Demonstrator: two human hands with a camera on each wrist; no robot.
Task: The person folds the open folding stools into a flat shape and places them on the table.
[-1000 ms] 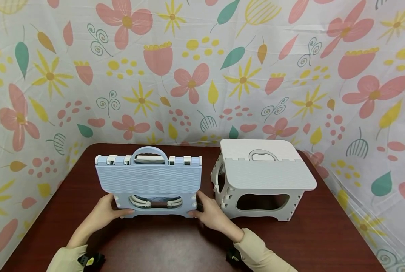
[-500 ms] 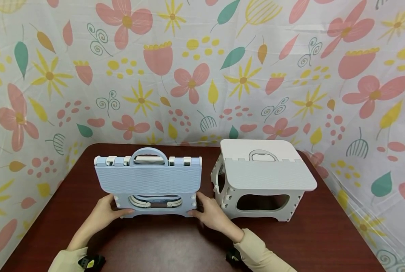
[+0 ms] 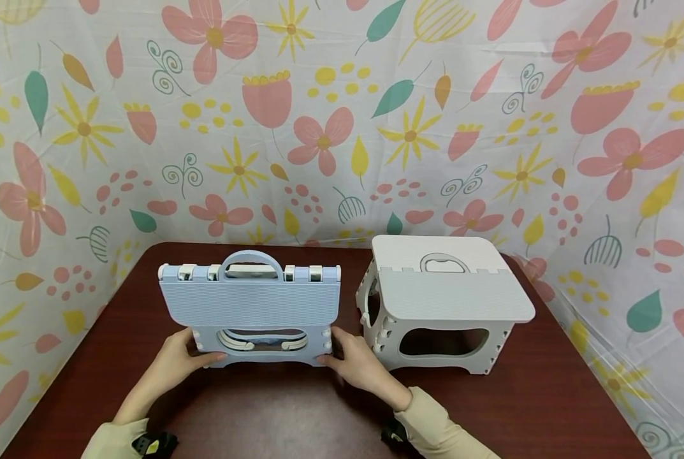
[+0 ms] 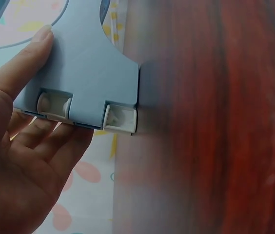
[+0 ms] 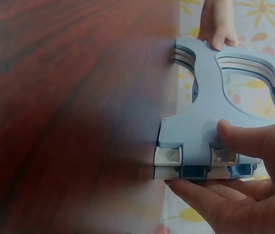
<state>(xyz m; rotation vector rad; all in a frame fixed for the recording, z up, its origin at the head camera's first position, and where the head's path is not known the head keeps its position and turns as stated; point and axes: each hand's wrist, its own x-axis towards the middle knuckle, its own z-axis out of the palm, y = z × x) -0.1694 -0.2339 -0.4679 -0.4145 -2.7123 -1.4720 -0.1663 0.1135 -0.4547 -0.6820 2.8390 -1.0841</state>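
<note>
barely anything's changed over the last 1 second: the blue folding stool point(image 3: 250, 303) has shifted a hair at most, standing folded on the brown table point(image 3: 261, 414), left of the opened gray folding stool point(image 3: 456, 293). left hand point(image 3: 175, 360) and right hand point(image 3: 356, 360) each grip its lower side, so i'd call this steadying, no real progress.

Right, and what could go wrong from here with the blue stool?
The left hand and right hand grip the blue stool beside its white hinges, so fingers might get pinched if it folds or opens. The white stool stands close by; a sideways swing could bump it.
</note>
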